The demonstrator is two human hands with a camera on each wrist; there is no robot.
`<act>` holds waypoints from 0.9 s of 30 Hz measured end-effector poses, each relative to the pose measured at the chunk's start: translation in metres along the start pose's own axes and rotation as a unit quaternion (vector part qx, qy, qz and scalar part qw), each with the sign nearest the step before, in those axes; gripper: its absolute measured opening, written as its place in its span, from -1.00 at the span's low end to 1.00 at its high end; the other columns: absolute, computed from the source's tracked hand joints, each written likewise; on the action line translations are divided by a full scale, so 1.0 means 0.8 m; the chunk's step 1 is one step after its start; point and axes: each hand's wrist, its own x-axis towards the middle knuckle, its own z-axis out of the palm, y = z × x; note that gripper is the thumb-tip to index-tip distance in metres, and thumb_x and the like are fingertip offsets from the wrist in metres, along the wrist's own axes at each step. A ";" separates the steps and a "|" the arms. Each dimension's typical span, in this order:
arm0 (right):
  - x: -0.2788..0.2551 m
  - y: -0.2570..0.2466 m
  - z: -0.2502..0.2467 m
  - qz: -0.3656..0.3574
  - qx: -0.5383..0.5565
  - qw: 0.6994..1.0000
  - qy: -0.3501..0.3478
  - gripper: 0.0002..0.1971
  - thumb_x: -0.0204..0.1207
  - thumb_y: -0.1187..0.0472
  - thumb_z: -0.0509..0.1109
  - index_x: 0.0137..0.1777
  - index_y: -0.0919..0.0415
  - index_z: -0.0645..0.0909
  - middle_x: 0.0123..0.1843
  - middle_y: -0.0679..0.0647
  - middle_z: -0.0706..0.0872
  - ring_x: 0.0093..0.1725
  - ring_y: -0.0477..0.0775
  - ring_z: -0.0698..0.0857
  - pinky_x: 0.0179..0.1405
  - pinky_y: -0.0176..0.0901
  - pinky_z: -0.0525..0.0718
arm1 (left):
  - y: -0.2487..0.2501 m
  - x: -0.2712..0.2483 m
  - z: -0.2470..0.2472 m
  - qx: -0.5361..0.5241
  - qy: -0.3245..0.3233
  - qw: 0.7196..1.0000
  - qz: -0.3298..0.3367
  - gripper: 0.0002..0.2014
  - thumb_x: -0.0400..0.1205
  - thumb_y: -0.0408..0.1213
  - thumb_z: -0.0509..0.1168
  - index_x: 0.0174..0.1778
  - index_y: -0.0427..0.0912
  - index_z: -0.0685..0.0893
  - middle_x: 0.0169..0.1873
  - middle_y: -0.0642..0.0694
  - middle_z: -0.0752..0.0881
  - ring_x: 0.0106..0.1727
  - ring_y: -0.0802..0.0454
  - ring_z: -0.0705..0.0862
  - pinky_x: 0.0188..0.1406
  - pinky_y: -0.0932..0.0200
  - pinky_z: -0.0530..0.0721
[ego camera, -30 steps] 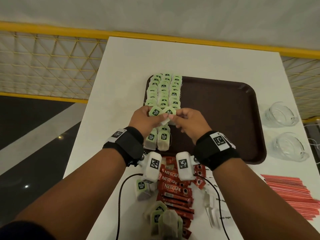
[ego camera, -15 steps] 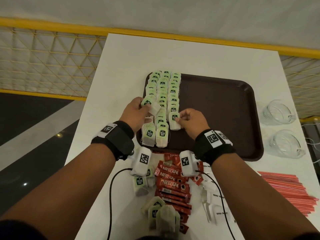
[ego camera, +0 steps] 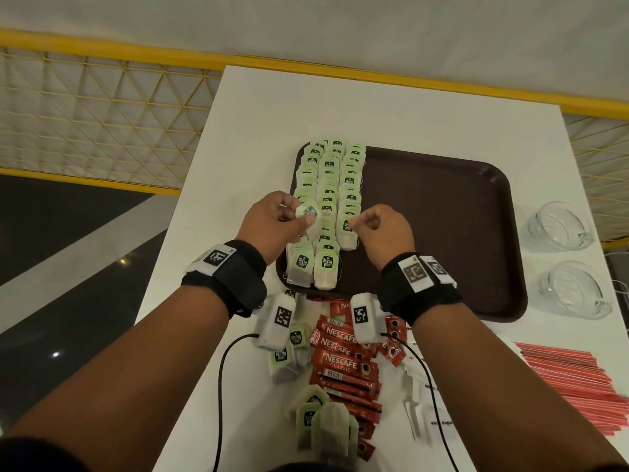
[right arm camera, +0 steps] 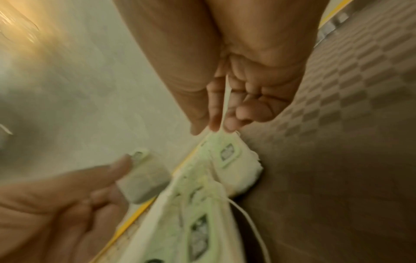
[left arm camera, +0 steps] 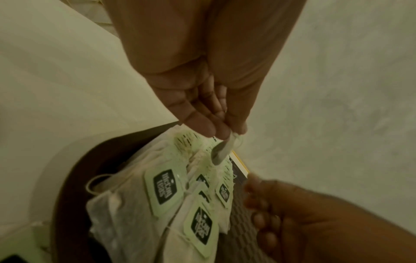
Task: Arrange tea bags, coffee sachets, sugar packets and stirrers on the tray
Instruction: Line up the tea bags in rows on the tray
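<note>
Worked on the tea-bag step, judging by the layout. Spread over the white rectangular table (ego camera: 272,107), toward 12 o'clock: a dark brown plastic tray (ego camera: 442,233), filled along its 9 o'clock side only, with three overlapping rows of green-tagged paper tea bags (ego camera: 328,178) running from 12 down to 6. Lay off the tray, on the table at 4 o'clock: a fanned pile of thin red stirrers (ego camera: 571,386). Stood at 3 o'clock, beside the tray: two clear glass cups (ego camera: 554,226). Lay at 6 o'clock, just below the tray rim: red Nescafé coffee sachets (ego camera: 343,362), white sugar packets (ego camera: 429,403) to their 3 o'clock side, and a few loose tea bags (ego camera: 320,427).

Hovered over the rows at the tray's 8 o'clock: the left grip (ego camera: 272,221), clenched on a single tea bag (ego camera: 311,216) pinched by its tag and lifted clear of the others. Closed at the near end of the third row: the right grip (ego camera: 381,229), thumb and forefinger pinching the top of the last-laid tea bag (ego camera: 347,233), which rested on the tray.

Called next, most likely, for setting the left-held bag into the left row, overlapping its neighbours with the tag up, while steadying the rows. Risked snagging strings and dragging the laid bags askew. Left to do afterwards: remaining loose bags, then sachets, sugar and stirrers.
</note>
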 end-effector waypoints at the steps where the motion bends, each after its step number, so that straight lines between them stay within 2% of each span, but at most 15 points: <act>1: -0.004 -0.006 -0.003 -0.025 0.023 0.999 -0.027 -0.84 0.55 0.05 0.47 -0.05 0.15 0.68 -0.16 -0.09 0.69 -0.18 -0.17 0.61 -0.24 -0.40 0.50 | 0.002 -0.002 0.002 0.004 -0.008 1.000 0.000 -0.78 0.55 -0.31 0.51 0.02 -0.18 0.61 -0.33 -0.06 0.71 -0.30 0.02 0.75 -0.16 0.04 0.81; 3: -0.013 -0.015 -0.005 -0.059 0.070 0.991 -0.092 -0.86 0.56 0.09 0.47 0.01 0.13 0.73 -0.10 -0.05 0.74 -0.15 -0.18 0.65 -0.11 -0.32 0.61 | 0.006 -0.006 0.007 0.010 -0.034 0.999 -0.001 -0.78 0.53 -0.32 0.52 -0.01 -0.17 0.63 -0.44 0.06 0.73 -0.29 0.02 0.76 -0.12 -0.01 0.80; 5: -0.022 -0.018 -0.004 -0.061 0.103 0.984 -0.134 -0.86 0.56 0.17 0.48 0.04 0.20 0.73 -0.08 0.04 0.77 -0.20 -0.21 0.65 -0.16 -0.36 0.62 | 0.009 -0.010 0.013 0.013 -0.069 0.998 0.000 -0.79 0.52 -0.31 0.54 -0.03 -0.16 0.65 -0.47 0.10 0.72 -0.28 0.02 0.75 -0.10 -0.03 0.80; 8: -0.028 -0.011 -0.006 -0.032 0.151 0.980 -0.126 -0.92 0.55 0.27 0.48 -0.04 0.28 0.70 -0.20 0.10 0.74 -0.34 -0.25 0.63 -0.36 -0.48 0.56 | 0.009 -0.015 0.021 0.022 -0.098 0.995 0.006 -0.81 0.51 -0.29 0.54 -0.08 -0.03 0.66 -0.31 0.05 0.74 -0.22 0.04 0.74 -0.05 -0.02 0.80; 11: -0.025 0.008 -0.008 0.023 0.154 0.984 -0.083 -0.85 0.54 0.23 0.50 -0.01 0.31 0.69 -0.20 0.15 0.76 -0.37 -0.14 0.65 -0.39 -0.38 0.62 | 0.001 -0.017 0.015 0.058 -0.090 0.994 0.014 -0.79 0.51 -0.19 0.54 -0.01 -0.01 0.68 -0.12 0.00 0.78 -0.13 0.02 0.74 -0.02 -0.02 0.78; 14: -0.018 0.023 -0.005 0.063 0.118 0.990 -0.049 -0.88 0.51 0.15 0.52 -0.12 0.18 0.68 -0.22 0.17 0.80 -0.35 -0.07 0.68 -0.30 -0.12 0.72 | -0.008 -0.019 0.003 0.073 -0.067 0.995 0.006 -0.76 0.56 -0.13 0.49 0.07 -0.10 0.69 -0.06 -0.09 0.78 -0.07 -0.08 0.76 -0.12 0.07 0.77; 16: -0.012 0.028 -0.001 0.074 0.086 0.993 -0.044 -0.86 0.49 0.11 0.54 -0.18 0.12 0.66 -0.23 0.16 0.80 -0.36 -0.04 0.69 -0.21 -0.03 0.74 | -0.014 -0.023 -0.004 0.079 -0.057 0.995 0.002 -0.78 0.59 -0.13 0.46 0.07 -0.14 0.69 -0.03 -0.17 0.77 -0.15 0.00 0.74 -0.22 0.14 0.73; 18: -0.007 0.029 0.004 0.081 0.054 0.995 -0.039 -0.81 0.47 0.05 0.55 -0.22 0.11 0.64 -0.24 0.12 0.80 -0.38 -0.02 0.71 -0.22 -0.05 0.74 | -0.019 -0.029 -0.014 0.091 -0.047 0.995 -0.002 -0.82 0.61 -0.15 0.44 0.05 -0.14 0.70 -0.07 -0.17 0.77 -0.22 0.08 0.72 -0.28 0.22 0.67; 21: -0.001 0.027 0.011 0.086 -0.002 0.996 -0.032 -0.72 0.44 -0.05 0.55 -0.24 0.14 0.62 -0.23 0.09 0.76 -0.26 0.10 0.71 -0.21 0.00 0.73 | -0.027 -0.038 -0.031 0.120 -0.040 0.992 -0.008 -0.86 0.63 -0.14 0.40 0.01 -0.12 0.70 -0.11 -0.11 0.77 -0.23 0.08 0.71 -0.31 0.24 0.63; 24: -0.001 0.023 0.010 0.079 -0.059 0.994 -0.037 -0.68 0.46 -0.08 0.51 -0.24 0.15 0.57 -0.26 0.05 0.68 -0.26 0.06 0.63 -0.29 -0.10 0.59 | -0.033 -0.047 -0.044 0.172 -0.048 0.984 -0.011 -0.87 0.67 -0.15 0.35 -0.01 -0.12 0.69 -0.13 -0.07 0.76 -0.23 0.07 0.72 -0.31 0.29 0.58; 27: -0.004 0.017 0.004 0.069 -0.088 0.993 -0.045 -0.64 0.49 -0.12 0.47 -0.26 0.15 0.52 -0.27 0.09 0.66 -0.26 0.07 0.61 -0.33 -0.12 0.52 | -0.038 -0.056 -0.051 0.226 -0.066 0.972 -0.021 -0.86 0.68 -0.14 0.32 0.00 -0.14 0.67 -0.16 -0.04 0.75 -0.21 0.05 0.73 -0.27 0.24 0.57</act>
